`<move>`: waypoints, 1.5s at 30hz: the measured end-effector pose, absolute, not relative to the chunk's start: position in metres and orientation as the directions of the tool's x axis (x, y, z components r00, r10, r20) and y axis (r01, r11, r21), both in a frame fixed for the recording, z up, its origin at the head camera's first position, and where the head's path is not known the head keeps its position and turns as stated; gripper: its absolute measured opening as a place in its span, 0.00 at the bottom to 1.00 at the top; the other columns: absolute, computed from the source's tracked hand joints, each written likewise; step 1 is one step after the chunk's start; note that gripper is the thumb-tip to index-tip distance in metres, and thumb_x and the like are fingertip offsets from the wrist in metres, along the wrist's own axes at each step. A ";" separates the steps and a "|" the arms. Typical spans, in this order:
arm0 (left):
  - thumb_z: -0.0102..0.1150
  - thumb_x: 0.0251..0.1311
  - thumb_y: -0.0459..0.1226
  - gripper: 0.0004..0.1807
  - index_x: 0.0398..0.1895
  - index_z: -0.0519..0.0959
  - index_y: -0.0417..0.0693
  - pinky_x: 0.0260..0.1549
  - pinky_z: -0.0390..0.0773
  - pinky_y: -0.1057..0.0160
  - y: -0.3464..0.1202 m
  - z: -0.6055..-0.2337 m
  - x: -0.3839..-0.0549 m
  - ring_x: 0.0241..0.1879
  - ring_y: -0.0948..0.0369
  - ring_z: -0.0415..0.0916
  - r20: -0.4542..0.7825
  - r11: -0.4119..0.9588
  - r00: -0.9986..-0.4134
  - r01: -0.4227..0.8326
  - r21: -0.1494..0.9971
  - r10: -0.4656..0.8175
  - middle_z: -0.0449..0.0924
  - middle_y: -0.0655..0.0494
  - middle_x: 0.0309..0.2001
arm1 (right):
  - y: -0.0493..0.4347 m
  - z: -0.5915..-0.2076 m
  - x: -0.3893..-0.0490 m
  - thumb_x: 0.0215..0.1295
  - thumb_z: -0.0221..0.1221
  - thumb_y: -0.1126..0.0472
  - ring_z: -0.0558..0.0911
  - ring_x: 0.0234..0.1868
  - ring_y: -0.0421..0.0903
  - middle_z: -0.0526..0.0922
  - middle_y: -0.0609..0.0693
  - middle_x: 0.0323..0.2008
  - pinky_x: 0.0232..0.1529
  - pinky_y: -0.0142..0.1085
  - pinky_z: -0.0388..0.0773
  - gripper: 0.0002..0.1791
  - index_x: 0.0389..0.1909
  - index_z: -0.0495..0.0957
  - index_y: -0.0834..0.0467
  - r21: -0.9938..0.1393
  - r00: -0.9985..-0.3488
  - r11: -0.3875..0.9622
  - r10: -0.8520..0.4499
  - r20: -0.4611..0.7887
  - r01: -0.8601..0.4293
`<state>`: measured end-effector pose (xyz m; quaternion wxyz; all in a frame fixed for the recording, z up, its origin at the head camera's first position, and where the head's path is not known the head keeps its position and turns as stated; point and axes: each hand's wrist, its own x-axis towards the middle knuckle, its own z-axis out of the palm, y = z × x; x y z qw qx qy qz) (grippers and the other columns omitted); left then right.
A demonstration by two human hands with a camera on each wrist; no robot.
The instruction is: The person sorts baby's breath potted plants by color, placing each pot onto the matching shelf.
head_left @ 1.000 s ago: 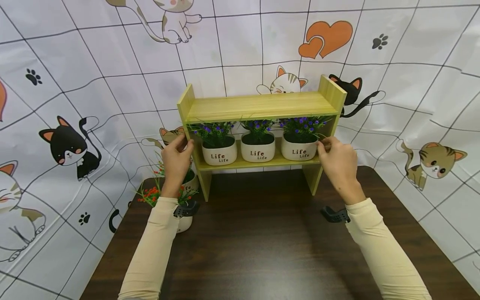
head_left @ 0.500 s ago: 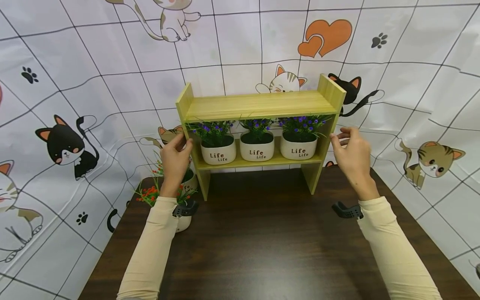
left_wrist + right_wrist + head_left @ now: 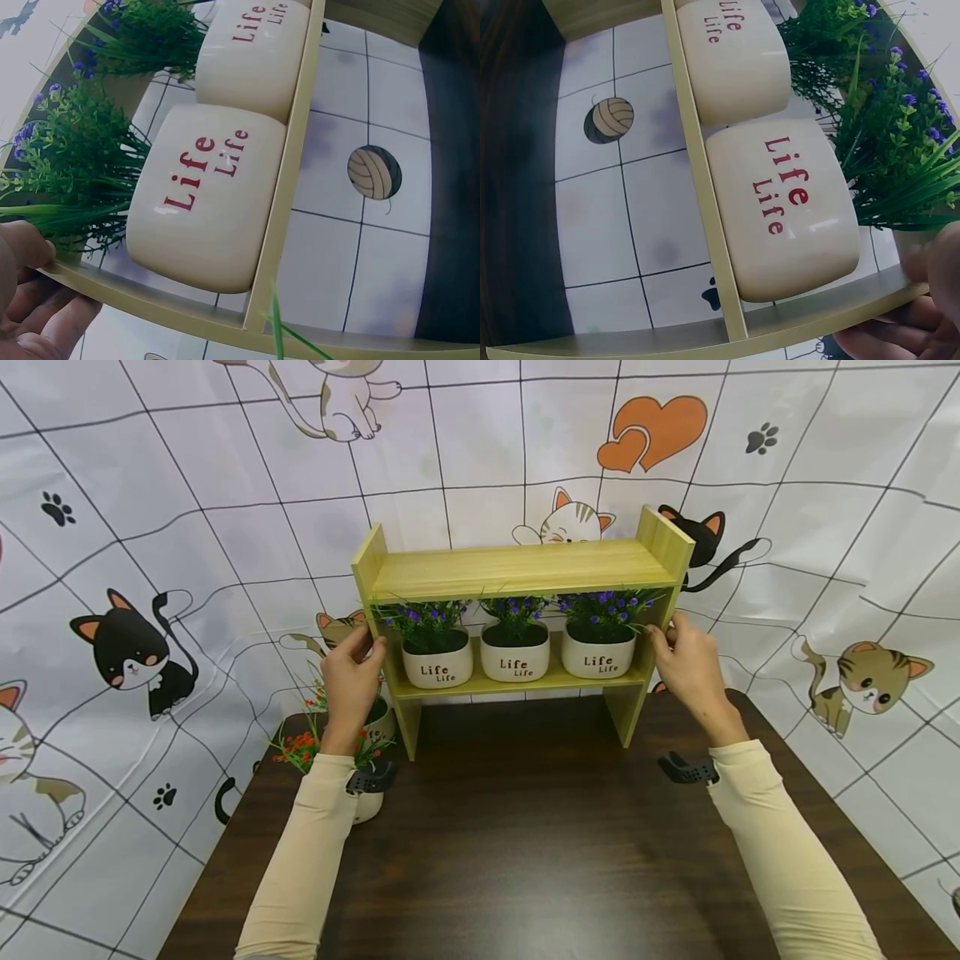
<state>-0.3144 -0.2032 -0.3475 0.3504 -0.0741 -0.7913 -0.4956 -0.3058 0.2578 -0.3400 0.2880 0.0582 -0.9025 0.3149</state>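
Observation:
A pale yellow wooden shelf (image 3: 517, 571) stands at the back of the table. On its lower board sit a left flowerpot (image 3: 438, 670), a middle flowerpot (image 3: 514, 663) and a right flowerpot (image 3: 597, 662), all cream with "Life" lettering and purple flowers. My left hand (image 3: 350, 685) grips the front edge of the left side panel, thumb inside and fingers outside, as the left wrist view shows. Across from it, my right hand (image 3: 692, 668) pinches the right side panel. In the right wrist view the right hand's fingers (image 3: 889, 341) lie outside that panel.
Two more cream pots with red flowers, a front pot (image 3: 367, 808) and a rear pot (image 3: 381, 727), stand at the left, partly behind my left forearm. The dark wooden table (image 3: 517, 852) reaches to a cat-patterned wall covering (image 3: 480, 452).
My right hand moved off the right panel, out to the right, then came back to hold it slightly higher. The left hand kept its grip. The shelf stayed almost still.

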 end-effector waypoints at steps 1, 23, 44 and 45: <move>0.61 0.76 0.34 0.14 0.59 0.88 0.42 0.53 0.88 0.50 -0.203 -0.347 -0.314 0.55 0.49 0.89 0.624 0.498 -0.747 0.461 0.735 -0.231 0.90 0.41 0.54 | 0.258 -0.340 -0.307 0.85 0.51 0.56 0.77 0.18 0.53 0.89 0.67 0.31 0.19 0.36 0.66 0.20 0.53 0.78 0.71 -0.518 -0.819 0.806 0.075 0.568 -0.285; 0.58 0.78 0.36 0.19 0.68 0.82 0.42 0.44 0.85 0.75 -0.217 -0.335 -0.301 0.54 0.47 0.89 0.531 0.531 -0.834 0.384 0.756 -0.153 0.87 0.39 0.59 | 0.252 -0.348 -0.312 0.78 0.57 0.67 0.65 0.14 0.41 0.76 0.58 0.17 0.15 0.29 0.55 0.12 0.36 0.80 0.72 -0.478 -0.733 0.823 0.115 0.670 -0.308; 0.57 0.80 0.38 0.15 0.61 0.86 0.43 0.38 0.86 0.76 -0.310 -0.326 -0.229 0.36 0.75 0.89 0.490 0.483 -0.832 0.327 0.812 -0.260 0.89 0.77 0.39 | 0.254 -0.351 -0.314 0.76 0.58 0.68 0.71 0.17 0.51 0.82 0.64 0.21 0.19 0.32 0.59 0.10 0.37 0.81 0.72 -0.476 -0.716 0.822 0.126 0.686 -0.311; 0.56 0.80 0.38 0.15 0.61 0.86 0.44 0.38 0.86 0.76 -0.314 -0.328 -0.226 0.37 0.75 0.89 0.486 0.490 -0.830 0.314 0.813 -0.275 0.89 0.78 0.39 | 0.254 -0.351 -0.314 0.77 0.58 0.68 0.72 0.17 0.52 0.82 0.65 0.21 0.19 0.33 0.60 0.10 0.37 0.80 0.72 -0.477 -0.718 0.822 0.125 0.684 -0.311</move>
